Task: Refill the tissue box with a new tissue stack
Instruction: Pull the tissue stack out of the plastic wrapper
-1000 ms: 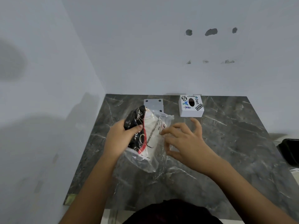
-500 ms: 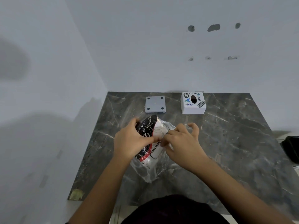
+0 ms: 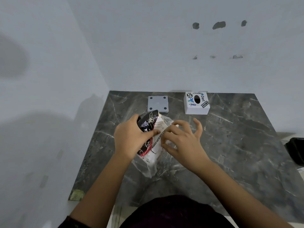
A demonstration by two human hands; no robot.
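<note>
**Two hands work a wrapped tissue pack on a marble-look tabletop**

A dark garment (image 3: 172,213) fills the bottom edge, cut off by the frame, with both bare forearms reaching forward from it. The left hand (image 3: 130,139) is clamped on the black, glossy end of a plastic-wrapped tissue pack (image 3: 153,139), its thumb pressed across the wrapper. The right hand (image 3: 182,142) meets the pack's white side with fingers curled and spread; whether they pinch the film cannot be told, as the fingertips hide the contact. The small print on the wrapper is too fine to read. Loose clear film trails from the pack's near end onto the dark grey veined tabletop (image 3: 230,153), which lies bare to the right of the hands. At the near left corner a yellowish patch (image 3: 77,194) marks the slab's edge. A black object (image 3: 296,150) is cut off at the right border, beyond the slab. Farther back, near the wall, a flat grey square plate (image 3: 158,104) with four dark dots lies just behind the pack. Well apart to its right stands the white, sticker-covered tissue box (image 3: 196,103), its dark oval opening facing up. The pale wall (image 3: 181,63) behind shows chipped holes.
</note>
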